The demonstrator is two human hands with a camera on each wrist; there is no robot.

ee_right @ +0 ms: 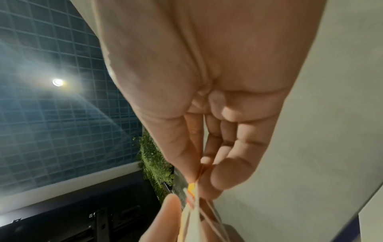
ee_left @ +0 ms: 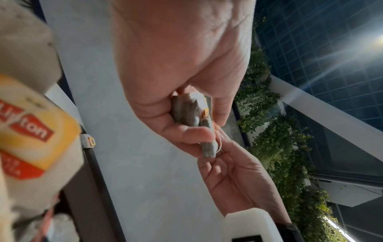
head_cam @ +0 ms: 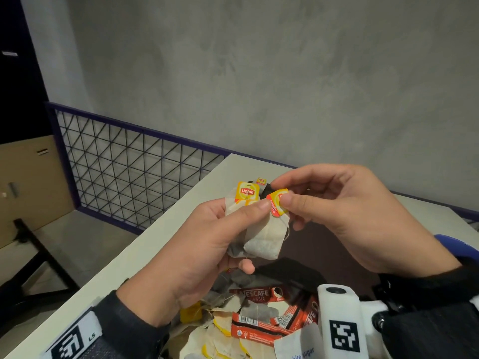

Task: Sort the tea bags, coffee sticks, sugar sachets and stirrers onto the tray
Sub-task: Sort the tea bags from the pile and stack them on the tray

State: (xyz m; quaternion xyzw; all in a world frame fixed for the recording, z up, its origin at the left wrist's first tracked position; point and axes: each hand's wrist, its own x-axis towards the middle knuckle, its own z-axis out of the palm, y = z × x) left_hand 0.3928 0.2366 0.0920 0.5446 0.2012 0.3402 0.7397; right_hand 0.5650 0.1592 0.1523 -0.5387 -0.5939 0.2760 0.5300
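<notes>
My left hand (head_cam: 233,229) grips a small stack of white tea bags (head_cam: 264,242) with yellow Lipton tags, held up above the table; the left wrist view shows the same tea bags (ee_left: 190,113) edge-on between thumb and fingers. My right hand (head_cam: 283,196) pinches the yellow-red tag (head_cam: 276,203) of the front bag between thumb and forefinger; in the right wrist view that tag (ee_right: 191,188) sits at the fingertips. Below the hands lies a heap of tea bags (head_cam: 223,335), red Nescafe coffee sticks (head_cam: 256,295) and a white sugar sachet (head_cam: 298,343). The dark tray (head_cam: 331,250) lies under the right hand.
The white table (head_cam: 155,244) ends at a left edge beside a purple-framed wire mesh railing (head_cam: 124,167). A grey wall stands behind. More Lipton tea bags (head_cam: 261,181) lie at the tray's far end. A blue object (head_cam: 456,242) shows at the right.
</notes>
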